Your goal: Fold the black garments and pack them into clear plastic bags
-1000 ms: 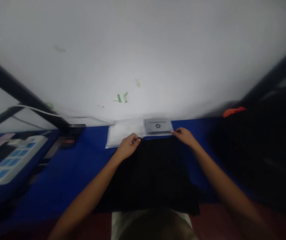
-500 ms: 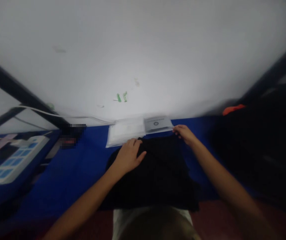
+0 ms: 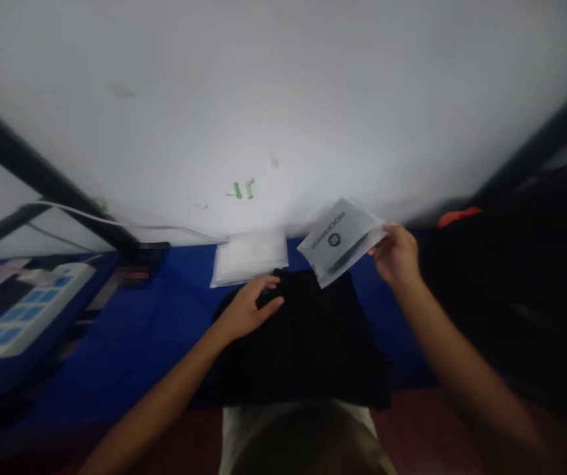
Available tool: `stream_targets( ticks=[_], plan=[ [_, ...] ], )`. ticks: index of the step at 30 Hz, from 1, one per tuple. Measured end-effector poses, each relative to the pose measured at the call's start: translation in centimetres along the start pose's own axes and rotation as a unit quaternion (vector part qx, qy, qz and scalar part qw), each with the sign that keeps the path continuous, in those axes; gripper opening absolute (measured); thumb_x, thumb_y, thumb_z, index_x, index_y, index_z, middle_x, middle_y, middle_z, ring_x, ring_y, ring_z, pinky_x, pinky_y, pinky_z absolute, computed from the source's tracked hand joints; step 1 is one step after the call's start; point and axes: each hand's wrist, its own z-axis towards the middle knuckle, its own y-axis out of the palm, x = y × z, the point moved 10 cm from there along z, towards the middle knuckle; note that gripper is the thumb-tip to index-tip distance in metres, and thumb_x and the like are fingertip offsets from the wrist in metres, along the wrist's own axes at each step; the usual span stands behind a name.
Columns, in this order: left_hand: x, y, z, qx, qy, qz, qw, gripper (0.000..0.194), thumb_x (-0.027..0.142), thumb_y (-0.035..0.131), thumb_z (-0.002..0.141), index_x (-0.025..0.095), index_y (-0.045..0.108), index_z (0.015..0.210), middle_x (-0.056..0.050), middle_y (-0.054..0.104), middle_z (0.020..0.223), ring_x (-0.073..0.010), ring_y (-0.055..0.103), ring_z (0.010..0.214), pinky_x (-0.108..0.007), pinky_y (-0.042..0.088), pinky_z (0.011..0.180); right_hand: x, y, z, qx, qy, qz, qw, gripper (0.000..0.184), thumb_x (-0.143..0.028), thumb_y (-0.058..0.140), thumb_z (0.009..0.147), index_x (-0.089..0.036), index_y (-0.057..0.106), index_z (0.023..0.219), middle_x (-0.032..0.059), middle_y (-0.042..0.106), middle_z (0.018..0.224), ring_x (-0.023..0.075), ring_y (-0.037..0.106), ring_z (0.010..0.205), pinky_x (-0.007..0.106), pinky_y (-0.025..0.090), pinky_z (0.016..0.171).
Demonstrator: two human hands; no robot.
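Note:
Between the thumb and fingers of my right hand (image 3: 398, 254) is the right edge of a frosted plastic bag (image 3: 335, 227) with dark lettering and a round logo. The bag is tilted and raised above the table. Folded black cloth (image 3: 307, 343), perhaps a garment, lies in front of me. My left hand (image 3: 253, 307) rests at the upper left part of this cloth, thumb and fingers apart. Beyond that hand sits a stack of whitish plastic bags (image 3: 251, 257), close to the wall.
A power strip (image 3: 33, 310) with blue sockets is at the far left, and a white cable (image 3: 164, 228) runs along the wall (image 3: 283, 99). Blue cloth (image 3: 154, 330) covers the table. A large dark mass (image 3: 515, 284) stands at the right, beside something orange (image 3: 459, 216).
My right hand has lifted the printed bag off the table and drawn it right, turning it at an angle. My left hand has shifted slightly left over the black cloth.

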Motion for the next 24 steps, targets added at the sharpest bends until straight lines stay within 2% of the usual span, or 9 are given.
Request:
stream_targets(
  ticks=[2, 5, 7, 9, 11, 13, 15, 18, 24],
  plan=[
    [0.2, -2.5, 0.8, 0.09, -0.013, -0.076, 0.993, 0.038, 0.038, 0.06, 0.088, 0.021, 0.052, 0.121, -0.01, 0.063, 0.116, -0.0213, 0.062, 0.104, -0.039, 0.049, 0.092, -0.1, 2.0, -1.0, -0.043, 0.035, -0.016, 0.998, 0.01, -0.023, 0.064, 0.07, -0.02, 0.055, 0.066, -0.0065, 0.054, 0.05, 0.0084, 0.049, 0.037, 0.018, 0.042, 0.03],
    [1.6, -5.5, 1.2, 0.208, 0.009, -0.189, 0.96, 0.038, 0.037, 0.063, 0.086, 0.02, 0.052, 0.119, -0.011, 0.059, 0.123, -0.0197, 0.062, 0.101, -0.034, 0.051, 0.085, 1.7, 5.3, -3.3, -0.127, 0.142, -0.047, 0.981, 0.01, -0.024, 0.066, 0.071, -0.02, 0.058, 0.069, -0.0069, 0.052, 0.048, 0.0071, 0.043, 0.033, 0.017, 0.035, 0.028],
    [2.7, -6.1, 1.6, 0.216, 0.019, -0.246, 0.945, 0.033, 0.038, 0.062, 0.087, 0.019, 0.056, 0.113, -0.01, 0.063, 0.117, -0.0187, 0.063, 0.096, -0.032, 0.051, 0.084, 3.5, 7.1, -5.4, -0.181, 0.219, -0.055, 0.957, 0.012, -0.024, 0.069, 0.071, -0.019, 0.059, 0.07, -0.0062, 0.054, 0.05, 0.0061, 0.044, 0.035, 0.016, 0.036, 0.031],
    [3.3, -4.6, 2.3, 0.138, -0.005, -0.292, 0.946, 0.028, 0.039, 0.058, 0.089, 0.016, 0.061, 0.104, -0.009, 0.068, 0.102, -0.0177, 0.065, 0.086, -0.031, 0.051, 0.08, 5.3, 8.6, -7.7, -0.237, 0.285, -0.06, 0.927, 0.014, -0.024, 0.072, 0.07, -0.018, 0.06, 0.07, -0.0052, 0.056, 0.053, 0.0059, 0.048, 0.04, 0.016, 0.039, 0.036],
    [3.7, -1.7, 2.6, 0.008, -0.05, -0.307, 0.95, 0.029, 0.042, 0.055, 0.09, 0.015, 0.064, 0.095, -0.007, 0.069, 0.087, -0.016, 0.064, 0.074, -0.028, 0.051, 0.072, 7.1, 9.7, -9.9, -0.29, 0.332, -0.071, 0.895, 0.016, -0.025, 0.074, 0.071, -0.017, 0.061, 0.073, -0.0045, 0.058, 0.056, 0.006, 0.049, 0.042, 0.016, 0.039, 0.039],
    [3.8, 1.2, 2.1, -0.115, -0.076, -0.27, 0.953, 0.032, 0.045, 0.056, 0.089, 0.014, 0.065, 0.086, -0.004, 0.066, 0.076, -0.0129, 0.059, 0.063, -0.024, 0.047, 0.06, 8.6, 10.0, -11.5, -0.324, 0.356, -0.093, 0.871, 0.018, -0.028, 0.075, 0.072, -0.016, 0.062, 0.076, -0.0055, 0.056, 0.056, 0.0048, 0.045, 0.04, 0.015, 0.034, 0.037],
    [3.7, 3.4, 1.6, -0.195, -0.075, -0.212, 0.955, 0.035, 0.048, 0.059, 0.087, 0.014, 0.065, 0.078, 0.0, 0.06, 0.068, -0.0103, 0.052, 0.058, -0.021, 0.04, 0.054, 9.9, 9.8, -12.3, -0.338, 0.363, -0.121, 0.86, 0.021, -0.032, 0.076, 0.073, -0.016, 0.062, 0.077, -0.0076, 0.052, 0.052, 0.0033, 0.036, 0.036, 0.015, 0.026, 0.033],
    [3.2, 5.3, 1.3, -0.224, -0.07, -0.183, 0.955, 0.04, 0.051, 0.057, 0.087, 0.014, 0.062, 0.074, 0.001, 0.054, 0.065, -0.0096, 0.047, 0.056, -0.02, 0.036, 0.052, 11.2, 8.9, -12.3, -0.332, 0.346, -0.155, 0.864, 0.025, -0.037, 0.075, 0.074, -0.017, 0.061, 0.076, -0.0084, 0.049, 0.05, 0.0033, 0.032, 0.036, 0.016, 0.021, 0.034],
    [1.8, 6.4, 1.9, -0.166, -0.099, -0.22, 0.956, 0.043, 0.054, 0.049, 0.089, 0.015, 0.053, 0.071, 0.004, 0.044, 0.059, -0.0084, 0.038, 0.051, -0.02, 0.03, 0.047, 11.7, 7.1, -11.3, -0.306, 0.29, -0.218, 0.88, 0.032, -0.047, 0.07, 0.078, -0.017, 0.059, 0.076, -0.0063, 0.051, 0.056, 0.0066, 0.04, 0.047, 0.019, 0.032, 0.046]
  ],
)
